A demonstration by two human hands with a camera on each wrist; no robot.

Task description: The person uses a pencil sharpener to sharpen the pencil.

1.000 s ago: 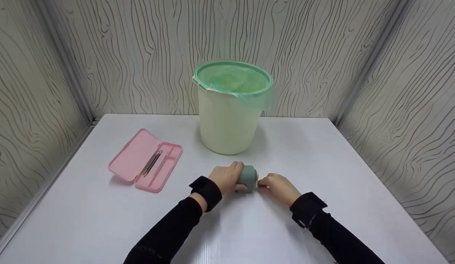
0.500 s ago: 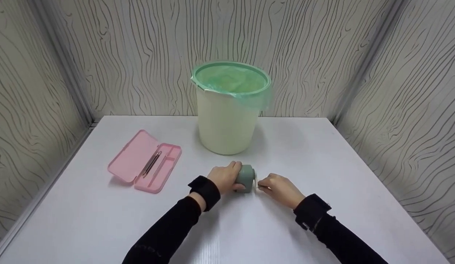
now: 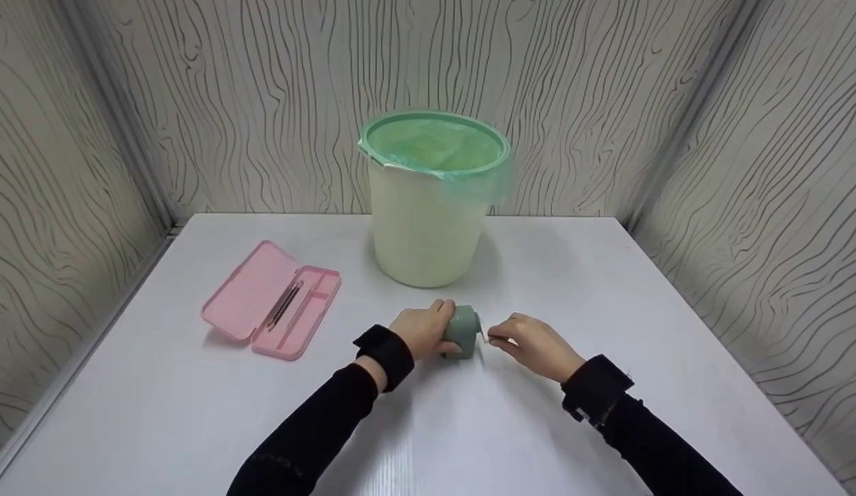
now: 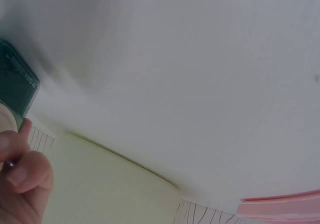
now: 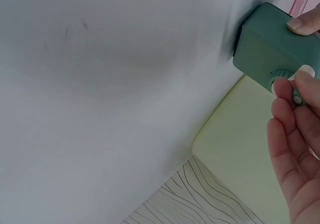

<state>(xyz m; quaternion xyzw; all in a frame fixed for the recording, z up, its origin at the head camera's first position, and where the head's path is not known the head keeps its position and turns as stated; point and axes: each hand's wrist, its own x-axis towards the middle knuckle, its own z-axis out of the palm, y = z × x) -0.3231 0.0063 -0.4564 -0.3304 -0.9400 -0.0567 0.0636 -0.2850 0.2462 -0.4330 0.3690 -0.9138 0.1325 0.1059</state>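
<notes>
A green, box-shaped hand-crank pencil sharpener (image 3: pixel 461 332) lies on the white table in the head view. My left hand (image 3: pixel 424 332) grips its body from the left, thumb on the near side. On the right, my right hand (image 3: pixel 538 346) pinches the small knob (image 5: pixel 298 99) of the pale crank between thumb and fingertips. A ridged ring (image 5: pixel 282 74) shows on the sharpener's end in the right wrist view. At the left edge of the left wrist view, fingers (image 4: pixel 32 176) are close to the crank, beside a dark green side of the body.
An open pink pencil case (image 3: pixel 249 296) with thin dark pencils (image 3: pixel 285 305) lies at the left on the table (image 3: pixel 159 406). Behind the hands stands a pale green bucket (image 3: pixel 428 227), lined with a green bag. Wood-patterned walls (image 3: pixel 276 110) enclose the table.
My right hand has shifted slightly right and upward with the crank, whose arm now stands at another angle. My left hand stays around the sharpener in nearly the same place.
</notes>
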